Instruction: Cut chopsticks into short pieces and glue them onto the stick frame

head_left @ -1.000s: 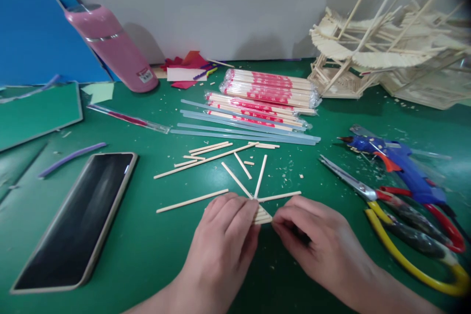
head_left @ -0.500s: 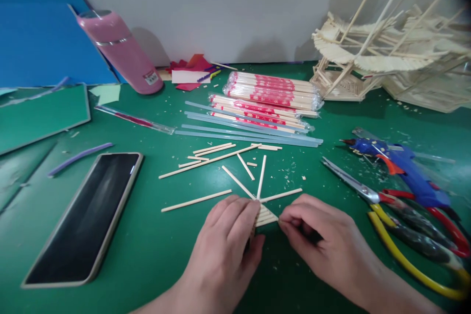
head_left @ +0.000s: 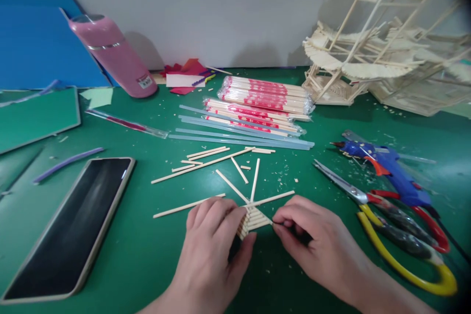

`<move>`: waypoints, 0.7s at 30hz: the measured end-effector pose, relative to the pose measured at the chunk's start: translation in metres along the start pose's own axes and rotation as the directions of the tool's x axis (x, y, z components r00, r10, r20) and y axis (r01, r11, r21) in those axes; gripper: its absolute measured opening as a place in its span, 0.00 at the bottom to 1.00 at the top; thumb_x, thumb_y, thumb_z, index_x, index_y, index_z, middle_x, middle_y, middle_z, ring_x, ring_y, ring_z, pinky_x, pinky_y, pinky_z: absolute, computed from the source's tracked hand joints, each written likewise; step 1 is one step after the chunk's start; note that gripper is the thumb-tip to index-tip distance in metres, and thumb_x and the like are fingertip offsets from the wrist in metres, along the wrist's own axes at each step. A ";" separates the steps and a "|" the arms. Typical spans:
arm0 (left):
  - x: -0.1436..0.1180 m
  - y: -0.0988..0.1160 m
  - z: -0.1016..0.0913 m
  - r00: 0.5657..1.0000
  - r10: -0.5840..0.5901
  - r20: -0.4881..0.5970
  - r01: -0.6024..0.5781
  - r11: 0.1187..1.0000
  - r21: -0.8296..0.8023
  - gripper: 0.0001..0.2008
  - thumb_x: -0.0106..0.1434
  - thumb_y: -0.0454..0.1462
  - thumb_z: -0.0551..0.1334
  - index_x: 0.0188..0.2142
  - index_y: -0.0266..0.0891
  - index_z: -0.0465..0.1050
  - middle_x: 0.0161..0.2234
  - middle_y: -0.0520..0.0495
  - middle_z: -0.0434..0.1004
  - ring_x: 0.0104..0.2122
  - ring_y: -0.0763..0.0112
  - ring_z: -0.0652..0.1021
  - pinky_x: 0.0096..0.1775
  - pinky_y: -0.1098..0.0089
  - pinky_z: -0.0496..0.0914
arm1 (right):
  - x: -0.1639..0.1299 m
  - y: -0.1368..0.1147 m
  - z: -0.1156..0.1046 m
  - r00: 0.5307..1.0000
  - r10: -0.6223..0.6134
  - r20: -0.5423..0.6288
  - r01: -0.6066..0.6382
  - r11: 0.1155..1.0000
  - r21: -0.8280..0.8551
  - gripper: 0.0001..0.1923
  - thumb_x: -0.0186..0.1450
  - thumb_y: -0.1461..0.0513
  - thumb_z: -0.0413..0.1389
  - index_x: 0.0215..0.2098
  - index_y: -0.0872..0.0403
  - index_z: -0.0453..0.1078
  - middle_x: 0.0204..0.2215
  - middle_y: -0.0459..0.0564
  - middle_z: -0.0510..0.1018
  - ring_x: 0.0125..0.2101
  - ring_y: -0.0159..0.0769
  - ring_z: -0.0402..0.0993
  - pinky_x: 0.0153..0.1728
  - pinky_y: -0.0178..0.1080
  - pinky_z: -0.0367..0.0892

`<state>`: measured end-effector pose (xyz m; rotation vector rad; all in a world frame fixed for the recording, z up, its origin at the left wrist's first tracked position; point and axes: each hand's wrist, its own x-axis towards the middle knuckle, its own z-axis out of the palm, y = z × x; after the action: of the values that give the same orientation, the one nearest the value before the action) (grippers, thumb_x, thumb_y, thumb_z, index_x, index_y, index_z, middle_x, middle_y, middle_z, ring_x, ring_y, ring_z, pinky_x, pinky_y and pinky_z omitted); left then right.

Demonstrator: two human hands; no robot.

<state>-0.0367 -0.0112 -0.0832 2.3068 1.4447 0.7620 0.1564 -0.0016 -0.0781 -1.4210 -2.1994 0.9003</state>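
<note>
A small frame of wooden sticks (head_left: 258, 219) lies between my hands, its bare spokes fanning out from a centre and its near side filled with short parallel sticks. My left hand (head_left: 211, 250) grips the left part, fingers curled over it and thumb at the near side. On the right, my right hand (head_left: 316, 243) pinches the corner tip of the frame between thumb and forefinger. The fingers hide part of both edges. Loose cut sticks (head_left: 202, 162) lie beyond the frame, and a single stick (head_left: 189, 206) sits by my left hand.
Scissors (head_left: 353, 189) and a blue glue gun (head_left: 386, 157) lie at right. Clear glue sticks (head_left: 235, 136) and wrapped chopsticks (head_left: 265, 93) are behind. A phone (head_left: 69, 225) is at left, a pink bottle (head_left: 114, 54) leans at the back, and a stick model (head_left: 346, 59) stands back right.
The whole view has shifted slightly, so things appear further left. My left fingers have moved a little off the frame, showing more of its left filled side. My right hand keeps its pinch.
</note>
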 end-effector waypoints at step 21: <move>0.002 0.003 0.002 0.999 -0.045 0.006 0.045 0.999 -0.018 0.09 0.55 0.30 0.55 0.37 0.40 0.66 0.35 0.46 0.68 0.36 0.62 0.67 0.38 0.58 0.63 | 0.006 -0.013 0.015 0.989 -0.145 -0.009 0.144 0.987 -0.067 0.07 0.64 0.64 0.47 0.32 0.51 0.66 0.28 0.45 0.67 0.28 0.31 0.62 0.28 0.35 0.57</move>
<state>-0.0327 -0.0106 -0.0827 2.2533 1.4767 0.7520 0.1357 -0.0047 -0.0804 -1.2726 -2.3077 0.7716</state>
